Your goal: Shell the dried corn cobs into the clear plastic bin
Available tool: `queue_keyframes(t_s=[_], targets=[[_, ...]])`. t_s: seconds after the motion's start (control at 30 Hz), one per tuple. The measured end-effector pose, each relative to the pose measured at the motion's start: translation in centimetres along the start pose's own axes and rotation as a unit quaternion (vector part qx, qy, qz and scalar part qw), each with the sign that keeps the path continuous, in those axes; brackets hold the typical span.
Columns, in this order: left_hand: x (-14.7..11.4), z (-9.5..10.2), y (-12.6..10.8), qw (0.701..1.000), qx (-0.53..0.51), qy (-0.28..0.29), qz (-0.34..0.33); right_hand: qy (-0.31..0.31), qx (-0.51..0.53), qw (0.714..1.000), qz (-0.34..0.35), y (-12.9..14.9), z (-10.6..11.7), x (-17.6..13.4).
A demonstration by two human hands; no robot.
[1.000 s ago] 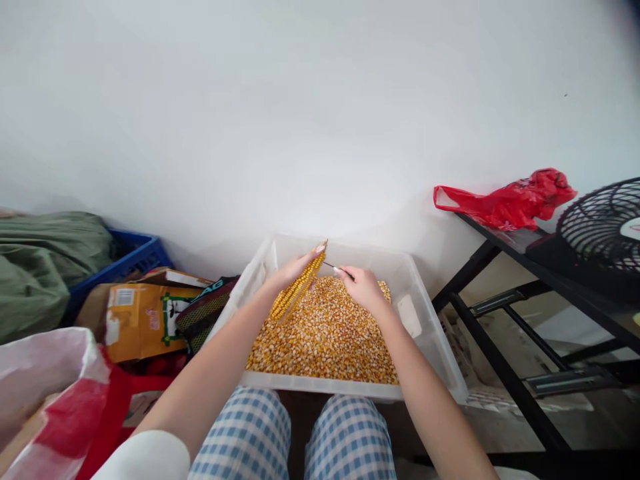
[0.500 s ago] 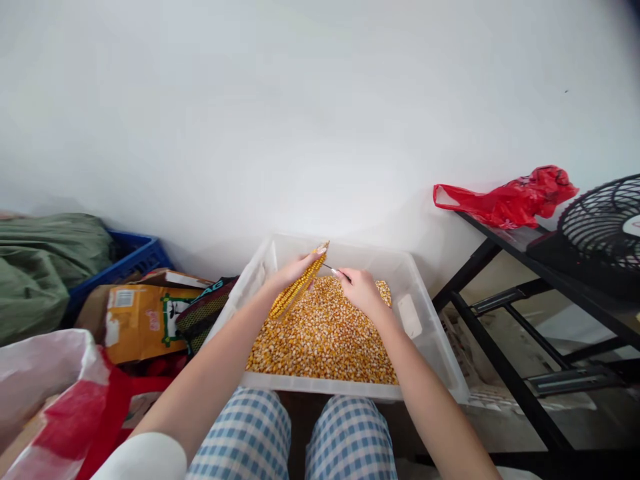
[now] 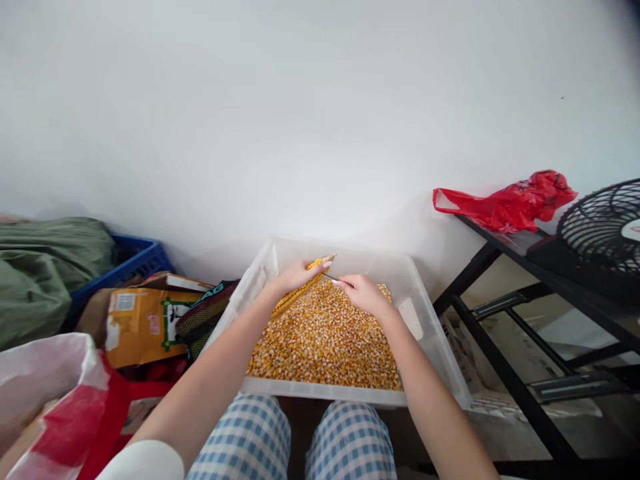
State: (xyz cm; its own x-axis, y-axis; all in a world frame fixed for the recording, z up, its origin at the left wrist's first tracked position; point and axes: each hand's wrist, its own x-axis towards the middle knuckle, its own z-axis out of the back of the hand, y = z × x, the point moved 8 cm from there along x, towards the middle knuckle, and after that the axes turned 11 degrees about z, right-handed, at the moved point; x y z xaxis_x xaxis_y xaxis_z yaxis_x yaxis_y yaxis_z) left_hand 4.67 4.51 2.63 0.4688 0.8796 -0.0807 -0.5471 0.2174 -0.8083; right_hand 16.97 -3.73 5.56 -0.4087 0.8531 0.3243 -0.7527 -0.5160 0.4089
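My left hand [image 3: 299, 275] is closed around a yellow ear of dried corn [image 3: 295, 297], which slants up to the right above the bin. In my right hand [image 3: 364, 292] is a thin dark metal tool, perhaps a screwdriver [image 3: 330, 276]; its handle is hidden in my fist. The tool's tip meets the ear near its upper end. Below both hands, loose corn kernels [image 3: 325, 347] fill the bottom of a translucent plastic bin [image 3: 325, 389], which stands in front of my knees.
At the right, a black metal table [image 3: 505, 243] carries a red plastic bag [image 3: 520, 202] and a black fan [image 3: 605, 230]. To the left are a blue crate [image 3: 123, 267], an orange-yellow box [image 3: 137, 327] and a red-and-white bag [image 3: 70, 413]. A white wall [image 3: 320, 120] rises behind the bin.
The ear has tipped lower, its upper end now a little further right and down. My right hand has shifted slightly right and down with the tool.
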Motion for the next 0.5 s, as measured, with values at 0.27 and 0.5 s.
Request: queue_keyframes(t_s=[0.27,0.5], targets=[[0.0,-1.2,-0.2,0.995,0.090,0.021,-0.025,0.057,0.024,0.998,-0.014,-1.0,-1.1,0.0],[0.7,-1.8,2.2,0.991,-0.075,0.081,0.070,0.017,0.013,0.999,-0.029,-0.8,-0.3,0.0]])
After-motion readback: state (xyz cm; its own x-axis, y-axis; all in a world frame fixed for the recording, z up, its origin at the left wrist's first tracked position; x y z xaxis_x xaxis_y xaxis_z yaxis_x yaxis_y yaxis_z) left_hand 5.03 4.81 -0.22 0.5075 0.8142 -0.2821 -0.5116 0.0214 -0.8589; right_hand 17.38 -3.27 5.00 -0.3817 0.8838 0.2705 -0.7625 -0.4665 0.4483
